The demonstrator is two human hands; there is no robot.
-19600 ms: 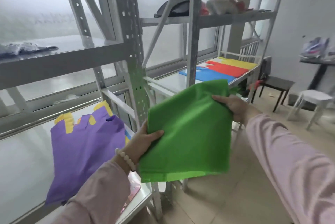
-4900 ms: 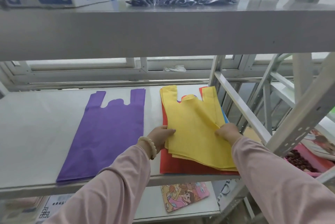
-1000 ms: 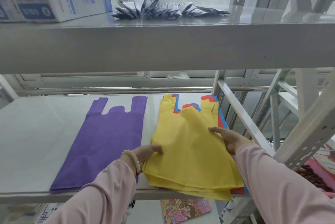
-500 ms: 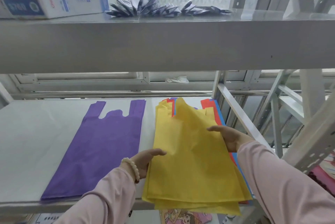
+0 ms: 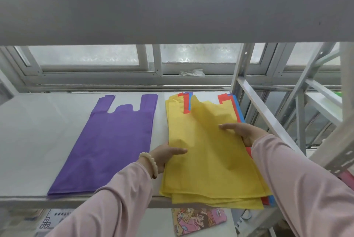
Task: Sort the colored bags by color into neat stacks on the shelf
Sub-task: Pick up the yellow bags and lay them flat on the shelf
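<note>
Two hands in pale pink sleeves reach in from the bottom of the frame to a white shelf (image 5: 28,140) that runs across the middle. The left hand (image 5: 164,155), low and centre with a bead bracelet (image 5: 150,164) at the wrist, pinches the left edge of several yellow bags (image 5: 206,169): its thumb lies on top, its other fingers are hidden beneath. The right hand (image 5: 247,133), right of centre, lies with fingers loosely spread on the upper layer, its thumb out of sight, so whether it grips or only presses I cannot tell.

Holding both side edges this way looks meant to separate the yellow layers from what lies under them. Beneath, a red bag (image 5: 223,98) and a blue bag (image 5: 238,110) show as strips at the top and right edge (still a mixed pile, then). The front of the yellow bags overhangs the shelf lip, slightly fanned.

Just left of them, apart by a narrow gap, a purple bag (image 5: 111,144) lies flat, handles toward the window (image 5: 86,57), probably the start of its own colour stack.
</note>
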